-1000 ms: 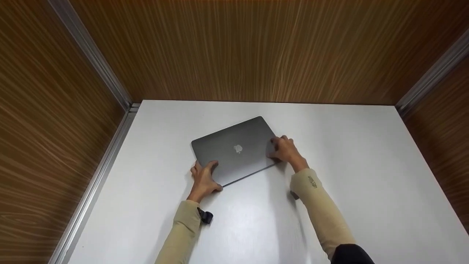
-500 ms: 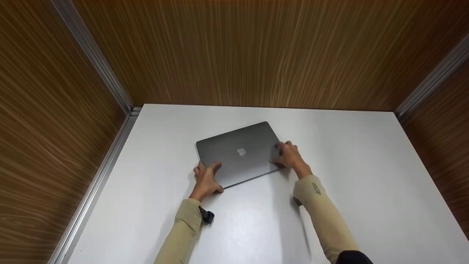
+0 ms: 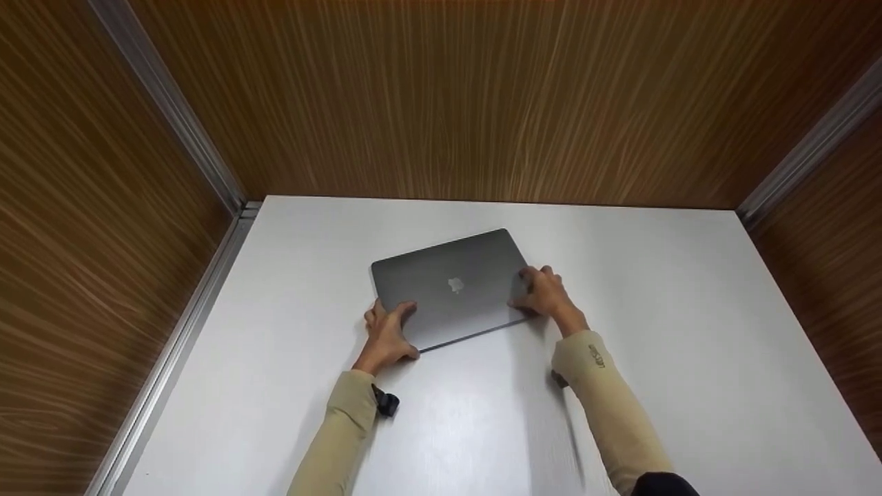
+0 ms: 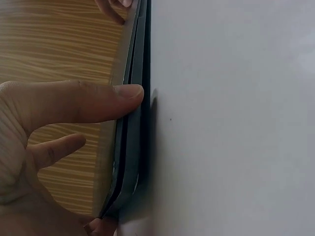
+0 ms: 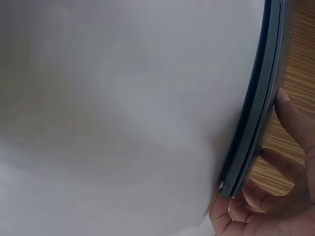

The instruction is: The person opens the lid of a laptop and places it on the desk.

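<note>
The left hand (image 3: 386, 337) and right hand (image 3: 548, 293) pinch the near corners of the laptop (image 3: 455, 300) on the worktop (image 3: 682, 317), likely a holding step, and the next move seems to need both together.

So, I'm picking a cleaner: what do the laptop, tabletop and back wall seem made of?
Laptop: probably metal, satin gray, from its even, soft sheen. Tabletop: perhaps laminate, smooth white, with blurred reflections. Back wall: low-gloss wood or imitation; streaked brown grain fits either.
</note>
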`<state>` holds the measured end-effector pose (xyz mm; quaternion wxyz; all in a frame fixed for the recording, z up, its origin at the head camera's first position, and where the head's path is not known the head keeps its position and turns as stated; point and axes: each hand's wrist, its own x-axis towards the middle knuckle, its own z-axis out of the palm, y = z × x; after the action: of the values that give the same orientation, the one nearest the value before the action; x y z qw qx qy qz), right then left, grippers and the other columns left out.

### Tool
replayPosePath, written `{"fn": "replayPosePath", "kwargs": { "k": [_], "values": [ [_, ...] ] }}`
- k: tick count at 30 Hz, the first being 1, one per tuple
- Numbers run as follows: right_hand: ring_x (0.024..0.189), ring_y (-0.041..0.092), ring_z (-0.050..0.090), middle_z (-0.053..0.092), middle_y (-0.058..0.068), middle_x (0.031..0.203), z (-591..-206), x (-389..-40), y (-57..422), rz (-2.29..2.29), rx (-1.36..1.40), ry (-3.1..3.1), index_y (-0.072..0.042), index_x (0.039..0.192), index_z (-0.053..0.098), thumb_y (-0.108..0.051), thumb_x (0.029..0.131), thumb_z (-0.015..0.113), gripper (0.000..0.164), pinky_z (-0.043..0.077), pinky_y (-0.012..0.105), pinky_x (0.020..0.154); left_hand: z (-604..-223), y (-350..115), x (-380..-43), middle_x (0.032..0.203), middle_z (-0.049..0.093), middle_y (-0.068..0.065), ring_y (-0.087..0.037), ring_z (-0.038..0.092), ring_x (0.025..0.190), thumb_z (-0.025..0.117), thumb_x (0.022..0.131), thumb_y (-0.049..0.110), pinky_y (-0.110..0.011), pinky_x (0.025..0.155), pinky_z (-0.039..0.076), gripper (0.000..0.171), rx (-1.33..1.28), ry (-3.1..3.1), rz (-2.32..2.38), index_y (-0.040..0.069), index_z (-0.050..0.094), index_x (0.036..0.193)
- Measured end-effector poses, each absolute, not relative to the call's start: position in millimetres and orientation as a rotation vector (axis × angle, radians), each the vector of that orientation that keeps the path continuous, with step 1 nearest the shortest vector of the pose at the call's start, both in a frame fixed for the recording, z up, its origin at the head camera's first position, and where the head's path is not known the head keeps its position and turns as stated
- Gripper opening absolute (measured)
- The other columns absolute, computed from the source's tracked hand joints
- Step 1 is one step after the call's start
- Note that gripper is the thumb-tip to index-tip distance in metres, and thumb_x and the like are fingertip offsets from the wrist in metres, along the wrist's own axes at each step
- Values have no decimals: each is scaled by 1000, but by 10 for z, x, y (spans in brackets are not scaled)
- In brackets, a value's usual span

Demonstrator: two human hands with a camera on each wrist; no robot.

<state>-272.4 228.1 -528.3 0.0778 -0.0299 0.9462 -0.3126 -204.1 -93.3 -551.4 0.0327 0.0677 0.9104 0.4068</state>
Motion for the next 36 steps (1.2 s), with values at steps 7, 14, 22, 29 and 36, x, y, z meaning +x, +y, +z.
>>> {"fn": "replayPosePath", "kwargs": {
  "k": [7,14,22,29,36],
  "values": [
    [119,47,44,47,29,124,-5295,-2690,2321,-949,-57,2810,4,142,50,-20,84,84,71,43,58,100,-5524,-924,-2067,152,19,-43,-58,19,135,94,56,-3,-66,106,32,87,238,2808,1255,5,62,136],
    [120,46,44,46,30,126,-5277,-2676,2322,-930,-30,2809,5,142,49,-20,84,84,72,43,58,100,-5512,-925,-2099,151,19,-45,-60,18,135,95,56,-2,-67,106,30,86,279,2802,1242,3,61,136],
    [120,46,45,46,29,124,-5264,-2652,2328,-924,-5,2809,4,141,49,-22,84,84,72,44,58,99,-5497,-937,-2143,149,19,-48,-61,18,133,94,55,-2,-67,107,28,88,320,2793,1232,2,61,136],
    [121,47,45,45,30,127,-5275,-2596,2374,-937,25,2804,2,143,47,-22,85,83,72,44,59,100,-5523,-928,-2196,151,18,-45,-57,18,136,93,54,-5,-65,108,29,90,340,2770,1249,3,60,137],
    [119,47,47,46,30,126,-5282,-2611,2387,-942,27,2810,3,141,48,-20,84,83,71,45,58,99,-5532,-939,-2236,153,17,-44,-57,18,137,94,55,-3,-65,107,32,91,340,2755,1244,6,60,139]
  ]
}}
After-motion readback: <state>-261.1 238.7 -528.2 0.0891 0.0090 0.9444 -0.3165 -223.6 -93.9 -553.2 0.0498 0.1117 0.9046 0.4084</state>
